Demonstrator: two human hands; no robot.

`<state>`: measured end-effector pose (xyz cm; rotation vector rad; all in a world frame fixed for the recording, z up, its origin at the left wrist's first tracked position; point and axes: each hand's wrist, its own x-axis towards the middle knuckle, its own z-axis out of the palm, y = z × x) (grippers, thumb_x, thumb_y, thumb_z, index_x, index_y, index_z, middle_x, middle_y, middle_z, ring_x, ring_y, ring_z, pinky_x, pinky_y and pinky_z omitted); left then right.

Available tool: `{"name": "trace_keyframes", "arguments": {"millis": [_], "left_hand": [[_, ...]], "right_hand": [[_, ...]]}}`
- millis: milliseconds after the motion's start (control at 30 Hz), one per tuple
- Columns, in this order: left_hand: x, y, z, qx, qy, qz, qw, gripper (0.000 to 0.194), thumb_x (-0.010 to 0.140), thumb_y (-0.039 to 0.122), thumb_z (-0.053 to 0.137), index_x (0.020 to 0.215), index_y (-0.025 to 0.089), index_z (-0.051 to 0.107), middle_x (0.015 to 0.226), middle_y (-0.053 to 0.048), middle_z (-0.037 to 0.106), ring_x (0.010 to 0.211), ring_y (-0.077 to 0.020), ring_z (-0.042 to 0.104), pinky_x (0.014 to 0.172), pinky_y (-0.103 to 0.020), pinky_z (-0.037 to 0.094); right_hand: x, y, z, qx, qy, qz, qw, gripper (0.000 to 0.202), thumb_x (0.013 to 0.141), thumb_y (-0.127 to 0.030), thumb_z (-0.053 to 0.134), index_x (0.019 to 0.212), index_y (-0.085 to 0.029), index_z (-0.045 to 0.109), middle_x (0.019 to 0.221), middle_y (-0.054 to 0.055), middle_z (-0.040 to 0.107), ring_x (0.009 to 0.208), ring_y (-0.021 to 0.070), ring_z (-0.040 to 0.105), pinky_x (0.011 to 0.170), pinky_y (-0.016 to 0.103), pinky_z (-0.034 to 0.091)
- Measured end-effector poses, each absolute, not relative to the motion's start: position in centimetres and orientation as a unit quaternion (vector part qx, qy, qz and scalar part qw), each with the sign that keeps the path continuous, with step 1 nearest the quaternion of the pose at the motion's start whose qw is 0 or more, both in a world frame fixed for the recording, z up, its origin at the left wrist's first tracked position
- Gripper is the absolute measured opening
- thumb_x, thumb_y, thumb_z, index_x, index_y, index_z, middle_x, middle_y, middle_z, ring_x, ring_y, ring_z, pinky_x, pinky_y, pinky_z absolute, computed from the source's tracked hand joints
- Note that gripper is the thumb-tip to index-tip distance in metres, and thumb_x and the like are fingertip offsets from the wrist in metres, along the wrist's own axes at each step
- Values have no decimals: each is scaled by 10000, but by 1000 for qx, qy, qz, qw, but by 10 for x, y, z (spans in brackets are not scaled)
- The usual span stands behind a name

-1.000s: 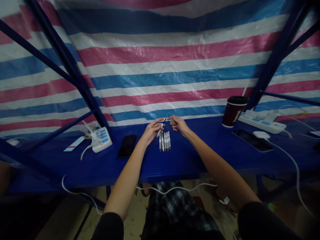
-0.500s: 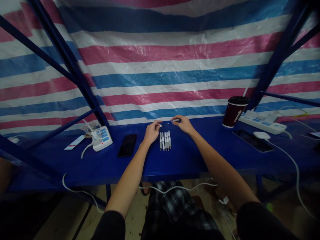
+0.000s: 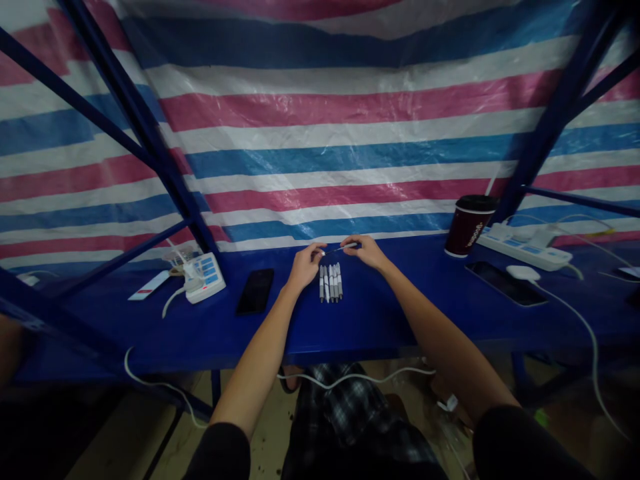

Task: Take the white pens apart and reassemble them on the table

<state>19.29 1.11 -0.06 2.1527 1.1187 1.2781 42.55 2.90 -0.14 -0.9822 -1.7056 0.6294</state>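
My left hand (image 3: 306, 264) pinches a small white piece, from which a thin dark pen refill (image 3: 332, 251) points right. A pale pen barrel (image 3: 351, 245) is gripped between the fingers of my right hand (image 3: 368, 252). The refill's far end lines up with the barrel and appears to meet it; whether it is inside, I cannot tell. Just below my hands, several white and grey pens (image 3: 331, 284) lie side by side in a row on the blue table (image 3: 370, 317).
Left of my left arm lie a black phone (image 3: 255, 291) and a white power strip (image 3: 205, 277) with plugs. Toward the right stand a dark red cup (image 3: 467, 227) with a straw, another phone (image 3: 505, 283), a white charger (image 3: 523, 272) and a second power strip (image 3: 530, 249). A striped sheet (image 3: 325, 160) hangs behind.
The refill in my left hand and the barrel in my right hand have come together, from apart and out of line to end to end. The row of pens is unchanged.
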Motion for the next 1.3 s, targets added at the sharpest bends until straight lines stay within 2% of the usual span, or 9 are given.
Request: {"name": "trace_keyframes", "arguments": {"millis": [267, 467, 667, 767, 900, 1033, 1100, 1167, 1300], "left_hand": [[196, 7, 0, 785, 371, 437, 235, 332, 914, 210, 609, 1232, 207, 706, 1014, -59, 769, 987, -222, 706, 933, -334, 496], [195, 8, -1, 771, 374, 423, 294, 374, 923, 240, 579, 1273, 167, 689, 849, -48, 754, 682, -166, 654, 732, -282, 498], [195, 13, -3, 757, 358, 417, 353, 447, 924, 287, 584, 1338, 127, 638, 854, -70, 758, 624, -150, 614, 673, -273, 497], [195, 12, -3, 764, 360, 416, 336, 437, 917, 274, 598, 1332, 148, 648, 834, -47, 748, 647, -152, 629, 695, -269, 499], [196, 7, -1, 794, 358, 416, 263, 374, 914, 249, 623, 1278, 200, 692, 923, -40, 760, 831, -186, 689, 843, -296, 508], [197, 5, 2, 808, 351, 415, 228, 357, 896, 245, 663, 1250, 235, 710, 1001, -44, 761, 941, -217, 698, 922, -328, 502], [197, 5, 3, 805, 348, 424, 226, 356, 879, 231, 682, 1233, 235, 715, 1016, -48, 759, 971, -227, 696, 939, -337, 500], [197, 5, 2, 804, 342, 429, 229, 372, 865, 214, 692, 1236, 233, 713, 1028, -54, 754, 987, -231, 694, 943, -339, 502], [196, 6, 1, 816, 333, 423, 213, 400, 851, 178, 696, 1245, 244, 708, 1052, -58, 746, 989, -225, 694, 941, -342, 511]], "right_hand": [[414, 24, -3, -370, -743, 298, 472, 178, 729, -224, 762, 899, -191, 805, 934, 56, 789, 868, 218, 704, 817, 320, 497], [404, 19, -7, -352, -746, 281, 491, 207, 719, -268, 779, 908, -184, 775, 864, 36, 770, 780, 201, 689, 759, 308, 494], [404, 18, -4, -343, -767, 225, 493, 138, 743, -248, 776, 872, -198, 777, 867, 37, 753, 782, 200, 674, 745, 301, 479], [405, 18, -3, -342, -778, 228, 476, 145, 763, -267, 775, 890, -199, 786, 894, 47, 766, 832, 215, 689, 761, 299, 478], [407, 19, -6, -373, -795, 230, 419, 223, 882, -368, 679, 817, -179, 776, 762, 35, 742, 733, 191, 656, 724, 287, 446], [408, 20, -7, -357, -785, 237, 447, 259, 805, -354, 777, 999, -184, 752, 876, 28, 753, 776, 184, 658, 729, 270, 446], [408, 19, -7, -363, -789, 240, 433, 195, 841, -356, 743, 928, -182, 745, 817, 26, 742, 740, 179, 653, 706, 267, 437], [408, 18, -6, -378, -794, 246, 408, 229, 914, -388, 660, 848, -181, 733, 722, 20, 717, 663, 170, 629, 667, 267, 421], [409, 16, -4, -373, -796, 234, 416, 208, 879, -388, 712, 918, -184, 721, 770, 18, 728, 644, 160, 626, 645, 259, 417]]}}
